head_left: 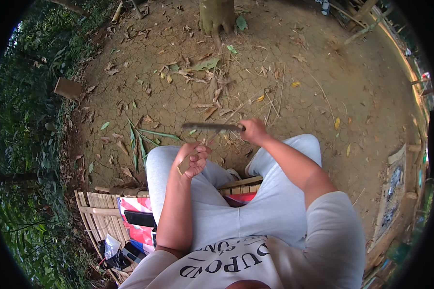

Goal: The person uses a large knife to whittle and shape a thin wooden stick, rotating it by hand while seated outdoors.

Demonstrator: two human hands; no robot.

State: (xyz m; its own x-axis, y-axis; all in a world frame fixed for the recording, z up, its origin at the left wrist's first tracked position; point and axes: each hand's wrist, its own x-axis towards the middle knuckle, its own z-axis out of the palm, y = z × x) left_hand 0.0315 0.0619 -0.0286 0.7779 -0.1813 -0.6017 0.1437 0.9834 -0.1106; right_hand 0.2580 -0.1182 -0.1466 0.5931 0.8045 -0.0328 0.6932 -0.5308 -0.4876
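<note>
Out in the open here, on cracked bare ground [313, 62] strewn with dry leaves, with dense greenery [33, 96] filling the left edge of the frame. And at the centre, the strip [183, 165]: pale, flat, slim, slanting from just left of the middle up toward the blade. The left hand [196, 161] has it, fingers folded firmly round with no gap to speak of, its broad tan end poking out below the fist. That leaves the far end free ahead of the knuckles, which probably keeps the fingers clear of the metal.

Over to the right hand [254, 131], closed tight about the handle of the knife [212, 127]. The dark blade lies nearly level, pointing left, crossing above the left fist near the strip's far end. Touching or just apart? Cannot tell from this angle, nor which way the edge faces. Holding both out past the knees looks like a way to keep the blade off the legs.

Beneath, the spread legs in pale trousers [275, 207] make a frame, and the left forearm lies over the thigh on that side, perhaps for steadiness. The seat is a slatted bench [94, 219], lower left, where a black phone [139, 218] sits on a red-and-white cloth [142, 232], beside the body and away from the knife. Further out, long green leaves [160, 134] lie left of the knees, and a tree trunk [217, 14] stands at the top.
</note>
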